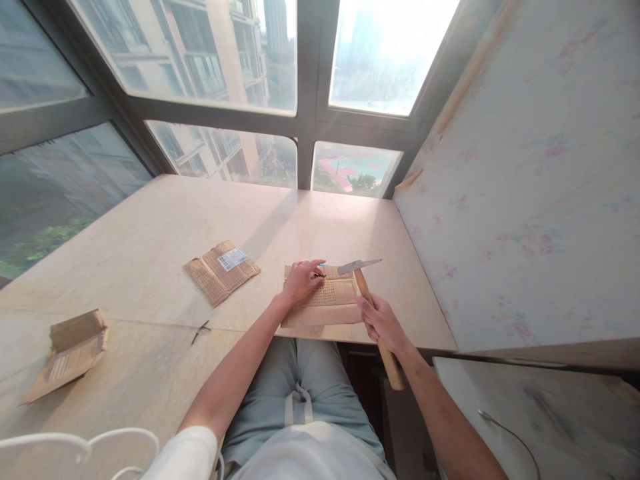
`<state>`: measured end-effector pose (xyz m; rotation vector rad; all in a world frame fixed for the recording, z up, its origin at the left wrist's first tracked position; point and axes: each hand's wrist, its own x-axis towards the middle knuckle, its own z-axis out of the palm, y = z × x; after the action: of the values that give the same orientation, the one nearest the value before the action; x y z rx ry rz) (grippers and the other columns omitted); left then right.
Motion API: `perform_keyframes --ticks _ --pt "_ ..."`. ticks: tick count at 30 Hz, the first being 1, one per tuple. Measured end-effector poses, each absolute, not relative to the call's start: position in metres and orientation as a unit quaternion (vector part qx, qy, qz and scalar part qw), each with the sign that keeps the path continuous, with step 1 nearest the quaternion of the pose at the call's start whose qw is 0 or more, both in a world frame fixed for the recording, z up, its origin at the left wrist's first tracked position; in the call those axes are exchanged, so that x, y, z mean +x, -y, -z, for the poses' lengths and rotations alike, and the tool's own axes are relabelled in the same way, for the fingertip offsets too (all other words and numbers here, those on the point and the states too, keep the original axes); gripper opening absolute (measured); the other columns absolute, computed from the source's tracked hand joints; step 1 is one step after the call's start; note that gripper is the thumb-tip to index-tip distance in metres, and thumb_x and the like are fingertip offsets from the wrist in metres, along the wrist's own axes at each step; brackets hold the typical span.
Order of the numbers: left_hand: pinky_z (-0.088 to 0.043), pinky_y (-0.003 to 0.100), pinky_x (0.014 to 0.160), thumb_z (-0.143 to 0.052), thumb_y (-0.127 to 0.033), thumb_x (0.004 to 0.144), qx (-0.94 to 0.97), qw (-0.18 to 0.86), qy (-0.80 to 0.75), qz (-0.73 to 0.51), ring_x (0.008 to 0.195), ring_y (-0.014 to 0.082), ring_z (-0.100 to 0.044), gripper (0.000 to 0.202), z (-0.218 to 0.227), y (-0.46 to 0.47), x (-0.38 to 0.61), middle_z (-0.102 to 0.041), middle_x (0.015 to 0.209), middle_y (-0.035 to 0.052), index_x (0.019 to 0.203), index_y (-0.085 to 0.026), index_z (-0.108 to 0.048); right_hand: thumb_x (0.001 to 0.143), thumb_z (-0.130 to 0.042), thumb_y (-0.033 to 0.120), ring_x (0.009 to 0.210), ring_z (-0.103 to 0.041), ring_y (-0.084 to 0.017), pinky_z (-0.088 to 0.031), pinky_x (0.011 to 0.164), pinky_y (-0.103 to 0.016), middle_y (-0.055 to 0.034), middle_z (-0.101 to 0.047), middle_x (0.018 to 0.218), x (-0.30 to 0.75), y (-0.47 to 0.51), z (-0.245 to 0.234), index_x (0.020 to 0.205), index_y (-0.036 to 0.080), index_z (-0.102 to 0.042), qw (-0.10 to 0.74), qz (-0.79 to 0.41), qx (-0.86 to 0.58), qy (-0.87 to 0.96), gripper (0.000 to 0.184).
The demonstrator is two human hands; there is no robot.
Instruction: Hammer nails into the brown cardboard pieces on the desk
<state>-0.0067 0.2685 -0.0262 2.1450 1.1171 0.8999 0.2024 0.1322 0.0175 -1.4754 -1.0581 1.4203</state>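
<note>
My right hand (381, 321) is wrapped round the wooden handle of a hammer (365, 287). The hammer's grey metal head is raised above the right side of a piece of cardboard (320, 315), with its pointed end to the right. Rows of small dark dots, holes or nail heads, mark the cardboard's middle. My left hand (301, 280) rests at the upper left of this cardboard, its fingers closed in a pinch. Something small and dark shows at the fingertips, too small to name. A bit of blue lies just behind those fingers.
A second cardboard piece (215, 277) with a white label lies to the left. Farther left is a folded cardboard piece (75, 353). Thin dark strips (201, 330) lie near the table edge (225, 329). Windows stand behind; a flowered wall (540, 200) bounds the right.
</note>
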Motion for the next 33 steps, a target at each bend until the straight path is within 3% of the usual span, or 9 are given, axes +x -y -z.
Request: perform_keyframes --ticks 5,13,21,29,33 --pt "-0.034 0.046 0.107 -0.069 -0.017 0.077 0.778 0.301 -0.440 -0.332 0.094 0.0179 -0.067 0.046 0.026 -0.268 -0.007 -0.074 0.089 -0.0030 0.121 -0.027 -0.058 0.082 -0.058 0.061 0.028 -0.030 -0.002 -0.023 0.024 -0.014 0.0123 -0.036 0.051 0.199 -0.141 -0.023 0.075 0.021 -0.039 0.397 -0.561 -0.579 0.438 0.044" --pt "-0.049 0.036 0.091 -0.070 -0.018 0.075 0.775 0.348 -0.390 -0.354 0.084 0.0171 -0.068 0.037 0.029 -0.274 -0.011 -0.073 0.086 -0.0003 0.111 -0.023 -0.065 0.079 -0.059 0.061 0.026 -0.030 -0.003 -0.019 0.024 -0.016 0.0126 -0.037 0.049 0.194 -0.148 -0.026 0.076 0.022 -0.039 0.360 -0.575 -0.575 0.457 0.044" --pt "-0.052 0.031 0.084 -0.069 -0.015 0.075 0.773 0.362 -0.382 -0.355 0.081 0.0156 -0.067 0.034 0.034 -0.277 -0.010 -0.072 0.086 0.0003 0.109 -0.021 -0.067 0.083 -0.058 0.055 0.027 -0.033 -0.004 -0.021 0.026 -0.017 0.0108 -0.040 0.046 0.199 -0.161 -0.031 0.077 0.021 -0.044 0.373 -0.498 -0.602 0.501 0.037" --pt "-0.051 0.034 0.084 -0.069 -0.017 0.076 0.810 0.301 -0.385 -0.325 0.081 0.0175 -0.067 0.014 0.032 -0.278 -0.010 -0.075 0.086 0.0019 0.088 -0.022 -0.074 0.080 -0.062 0.047 0.028 -0.037 -0.005 -0.026 0.025 -0.018 0.0085 -0.049 0.054 0.203 -0.189 -0.028 0.079 0.021 -0.047 0.383 -0.454 -0.621 0.512 0.030" --pt "-0.051 0.033 0.082 -0.069 -0.018 0.076 0.798 0.314 -0.385 -0.343 0.081 0.0169 -0.067 0.014 0.034 -0.279 -0.010 -0.075 0.087 0.0015 0.088 -0.022 -0.074 0.078 -0.065 0.040 0.028 -0.039 -0.006 -0.029 0.026 -0.018 0.0101 -0.045 0.049 0.195 -0.199 -0.029 0.079 0.022 -0.048 0.367 -0.436 -0.619 0.541 0.025"
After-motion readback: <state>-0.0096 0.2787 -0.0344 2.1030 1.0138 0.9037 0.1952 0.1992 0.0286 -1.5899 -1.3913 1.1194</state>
